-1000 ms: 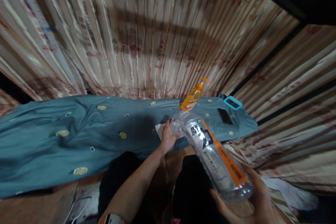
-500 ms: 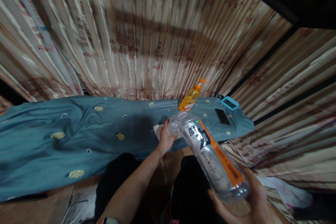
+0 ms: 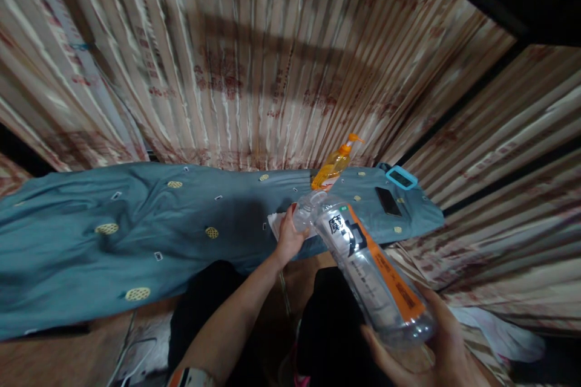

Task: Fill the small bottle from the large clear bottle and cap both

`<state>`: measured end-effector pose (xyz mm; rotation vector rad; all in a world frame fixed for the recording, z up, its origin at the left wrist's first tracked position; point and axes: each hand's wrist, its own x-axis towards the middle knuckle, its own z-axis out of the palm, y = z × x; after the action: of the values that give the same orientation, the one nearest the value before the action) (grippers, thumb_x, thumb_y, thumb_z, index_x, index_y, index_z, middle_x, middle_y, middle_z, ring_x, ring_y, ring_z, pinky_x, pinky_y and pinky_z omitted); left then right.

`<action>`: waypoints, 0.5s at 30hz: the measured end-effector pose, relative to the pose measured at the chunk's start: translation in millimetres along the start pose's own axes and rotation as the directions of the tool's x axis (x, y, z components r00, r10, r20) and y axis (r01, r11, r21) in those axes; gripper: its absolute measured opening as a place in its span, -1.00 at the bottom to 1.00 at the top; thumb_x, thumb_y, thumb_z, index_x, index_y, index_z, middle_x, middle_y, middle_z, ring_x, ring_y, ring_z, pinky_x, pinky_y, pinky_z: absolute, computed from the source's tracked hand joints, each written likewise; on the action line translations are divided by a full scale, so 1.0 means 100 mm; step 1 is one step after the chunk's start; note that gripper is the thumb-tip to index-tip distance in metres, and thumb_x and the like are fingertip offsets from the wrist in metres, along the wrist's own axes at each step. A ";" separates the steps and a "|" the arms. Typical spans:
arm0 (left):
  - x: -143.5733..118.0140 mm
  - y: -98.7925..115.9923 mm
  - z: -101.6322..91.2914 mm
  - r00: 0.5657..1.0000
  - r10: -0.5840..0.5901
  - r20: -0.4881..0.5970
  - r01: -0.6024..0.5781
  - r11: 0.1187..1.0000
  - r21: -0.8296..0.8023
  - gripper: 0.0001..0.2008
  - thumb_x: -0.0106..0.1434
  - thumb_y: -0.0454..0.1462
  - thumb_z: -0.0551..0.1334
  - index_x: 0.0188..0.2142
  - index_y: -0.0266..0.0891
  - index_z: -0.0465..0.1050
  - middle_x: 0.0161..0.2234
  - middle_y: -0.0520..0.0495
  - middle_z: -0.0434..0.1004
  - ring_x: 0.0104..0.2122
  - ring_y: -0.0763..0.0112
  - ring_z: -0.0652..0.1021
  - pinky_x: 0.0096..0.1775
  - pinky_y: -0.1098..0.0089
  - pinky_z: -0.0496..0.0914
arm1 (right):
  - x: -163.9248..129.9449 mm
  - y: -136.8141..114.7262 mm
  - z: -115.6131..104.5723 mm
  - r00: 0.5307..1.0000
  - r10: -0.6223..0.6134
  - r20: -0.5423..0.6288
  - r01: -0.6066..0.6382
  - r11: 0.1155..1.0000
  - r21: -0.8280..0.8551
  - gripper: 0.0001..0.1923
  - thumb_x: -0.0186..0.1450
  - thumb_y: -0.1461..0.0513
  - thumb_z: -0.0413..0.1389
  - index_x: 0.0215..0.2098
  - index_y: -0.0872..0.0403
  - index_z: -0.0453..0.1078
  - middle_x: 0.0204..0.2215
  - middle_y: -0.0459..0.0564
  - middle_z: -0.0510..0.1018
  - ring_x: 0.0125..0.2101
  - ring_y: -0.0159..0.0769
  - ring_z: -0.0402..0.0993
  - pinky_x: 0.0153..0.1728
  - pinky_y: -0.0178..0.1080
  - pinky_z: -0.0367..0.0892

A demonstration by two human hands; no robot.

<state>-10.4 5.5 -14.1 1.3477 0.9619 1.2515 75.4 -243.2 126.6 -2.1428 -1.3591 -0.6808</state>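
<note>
My right hand (image 3: 436, 344) is wrapped round the base of a large clear plastic bottle (image 3: 363, 272) with an orange and silver label. The bottle lies tilted, its top end pointing up and left, and no liquid shows in it. At that top end, my left hand (image 3: 290, 237) grips a clear, rounded plastic piece (image 3: 303, 215). Whether this is a cup or the bottle's own neck I cannot tell. Under the left hand, a white sheet (image 3: 273, 222), perhaps tissue, rests on the blue-green cloth (image 3: 181, 217). Just beyond stands an orange pump bottle (image 3: 332, 168) of yellow liquid.
A dark phone (image 3: 388, 201) and a blue-framed device with a dark screen (image 3: 401, 177) lie on the cloth's right end. Patterned curtains (image 3: 254, 72) hang close behind and to the right. My dark-clothed knees are below the cloth's edge.
The whole view has shifted slightly, so things appear a little farther right. Both hands keep their hold, and the bottle stays at nearly the same tilt.
</note>
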 end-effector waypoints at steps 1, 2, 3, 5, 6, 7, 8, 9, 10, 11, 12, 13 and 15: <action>0.00 0.00 0.00 1.000 -0.005 0.000 0.005 1.000 0.009 -0.22 -0.10 -0.41 0.49 0.13 -0.08 0.34 0.08 -0.09 0.55 0.09 0.08 0.54 0.24 -0.02 0.36 | 0.00 -0.01 0.00 1.000 0.012 0.000 -0.012 1.000 0.000 -0.07 0.31 -0.37 -0.12 0.26 0.19 0.24 -0.27 0.17 0.65 -0.45 -0.05 0.64 -0.51 -0.15 0.49; 0.00 0.01 0.00 1.000 -0.014 0.000 0.014 1.000 0.022 -0.22 -0.10 -0.41 0.49 0.13 -0.09 0.35 0.08 -0.10 0.55 0.09 0.07 0.54 0.23 -0.02 0.36 | 0.00 -0.01 0.00 1.000 0.018 0.002 -0.018 1.000 0.002 -0.07 0.31 -0.37 -0.13 0.26 0.18 0.24 -0.27 0.17 0.65 -0.45 -0.05 0.64 -0.51 -0.15 0.49; 0.00 0.02 0.00 1.000 -0.022 -0.001 0.022 0.999 0.033 -0.22 -0.11 -0.42 0.49 0.13 -0.09 0.35 0.08 -0.10 0.55 0.09 0.07 0.54 0.23 -0.01 0.37 | 0.00 -0.03 0.00 1.000 0.023 0.002 -0.023 1.000 0.005 -0.07 0.31 -0.37 -0.13 0.27 0.18 0.23 -0.26 0.17 0.65 -0.45 -0.05 0.64 -0.51 -0.14 0.49; 0.00 0.05 0.00 0.999 -0.037 -0.005 0.037 0.998 0.042 -0.22 -0.11 -0.44 0.49 0.12 -0.09 0.35 0.08 -0.12 0.56 0.08 0.07 0.54 0.21 0.01 0.37 | 0.00 -0.05 -0.01 0.999 0.033 0.001 -0.033 0.999 0.009 -0.07 0.31 -0.37 -0.13 0.27 0.19 0.22 -0.22 0.20 0.64 -0.42 -0.02 0.65 -0.48 -0.12 0.51; 0.00 0.06 0.00 0.999 -0.043 -0.006 0.043 0.998 0.041 -0.22 -0.12 -0.44 0.49 0.12 -0.09 0.35 0.07 -0.12 0.57 0.07 0.07 0.54 0.21 0.02 0.38 | 0.00 -0.06 -0.01 0.999 0.044 0.003 -0.044 0.999 0.015 -0.07 0.31 -0.37 -0.13 0.27 0.19 0.22 -0.19 0.22 0.64 -0.39 -0.01 0.66 -0.46 -0.10 0.52; 0.00 0.07 0.00 0.999 -0.045 -0.005 0.045 0.998 0.035 -0.22 -0.12 -0.44 0.48 0.12 -0.09 0.35 0.06 -0.11 0.57 0.06 0.08 0.55 0.21 0.03 0.38 | 0.00 -0.07 -0.02 0.998 0.058 0.009 -0.058 0.998 0.021 -0.06 0.31 -0.38 -0.14 0.28 0.18 0.21 -0.16 0.23 0.64 -0.38 0.00 0.66 -0.44 -0.09 0.53; 0.00 0.07 0.01 0.999 -0.045 -0.002 0.045 0.999 0.026 -0.22 -0.12 -0.44 0.48 0.12 -0.10 0.35 0.05 -0.11 0.57 0.05 0.10 0.56 0.20 0.03 0.38 | 0.00 -0.08 -0.02 0.997 0.072 0.013 -0.072 0.997 0.023 -0.05 0.30 -0.38 -0.14 0.28 0.17 0.21 -0.14 0.23 0.64 -0.37 0.00 0.66 -0.43 -0.08 0.53; 0.00 0.07 0.01 0.999 -0.046 0.001 0.046 0.999 0.017 -0.22 -0.11 -0.44 0.47 0.13 -0.12 0.34 0.06 -0.12 0.57 0.05 0.11 0.56 0.20 0.04 0.39 | 0.00 -0.08 -0.03 0.996 0.084 0.018 -0.084 0.996 0.023 -0.05 0.30 -0.39 -0.14 0.28 0.16 0.21 -0.13 0.23 0.64 -0.35 0.02 0.66 -0.41 -0.07 0.54; 0.00 0.07 0.02 0.999 -0.049 0.003 0.049 0.999 0.010 -0.21 -0.11 -0.45 0.46 0.14 -0.14 0.33 0.06 -0.13 0.57 0.05 0.11 0.56 0.19 0.05 0.40 | 0.00 -0.09 -0.03 0.995 0.092 0.026 -0.093 0.995 0.024 -0.04 0.29 -0.39 -0.14 0.28 0.16 0.22 -0.13 0.24 0.64 -0.34 0.03 0.66 -0.40 -0.06 0.54; 0.00 0.07 0.02 0.999 -0.052 0.001 0.052 0.999 0.009 -0.21 -0.11 -0.45 0.46 0.15 -0.15 0.33 0.07 -0.14 0.56 0.05 0.11 0.57 0.18 0.06 0.40 | 0.00 -0.09 -0.04 0.994 0.101 0.036 -0.102 0.995 0.023 -0.04 0.29 -0.40 -0.14 0.27 0.17 0.22 -0.14 0.24 0.64 -0.33 0.05 0.67 -0.39 -0.05 0.54; 0.00 0.07 0.02 0.998 -0.056 -0.001 0.056 0.998 0.012 -0.20 -0.11 -0.45 0.45 0.15 -0.16 0.32 0.08 -0.15 0.56 0.04 0.11 0.57 0.18 0.06 0.41 | 0.00 -0.09 -0.04 0.993 0.105 0.047 -0.106 0.994 0.023 -0.03 0.28 -0.40 -0.15 0.26 0.17 0.23 -0.15 0.24 0.64 -0.31 0.08 0.67 -0.39 -0.04 0.54; 0.00 0.07 0.02 0.998 -0.060 -0.006 0.060 0.998 0.018 -0.20 -0.11 -0.46 0.45 0.15 -0.15 0.32 0.08 -0.14 0.56 0.04 0.12 0.57 0.18 0.06 0.41 | 0.00 -0.09 -0.05 0.993 0.104 0.055 -0.106 0.994 0.025 -0.02 0.28 -0.41 -0.15 0.25 0.18 0.23 -0.16 0.25 0.64 -0.30 0.09 0.67 -0.39 -0.04 0.54; 0.00 0.07 0.02 0.998 -0.066 -0.014 0.066 0.997 0.038 -0.19 -0.13 -0.48 0.45 0.14 -0.12 0.33 0.06 -0.12 0.57 0.03 0.12 0.57 0.18 0.07 0.41 | 0.01 -0.09 -0.05 0.993 0.097 0.061 -0.099 0.995 0.029 -0.01 0.27 -0.41 -0.15 0.25 0.20 0.24 -0.17 0.25 0.63 -0.30 0.10 0.67 -0.38 -0.04 0.54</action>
<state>-8.9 4.4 -6.9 1.3285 1.0358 1.1979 67.0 -243.0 132.2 -2.2039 -1.2761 -0.5572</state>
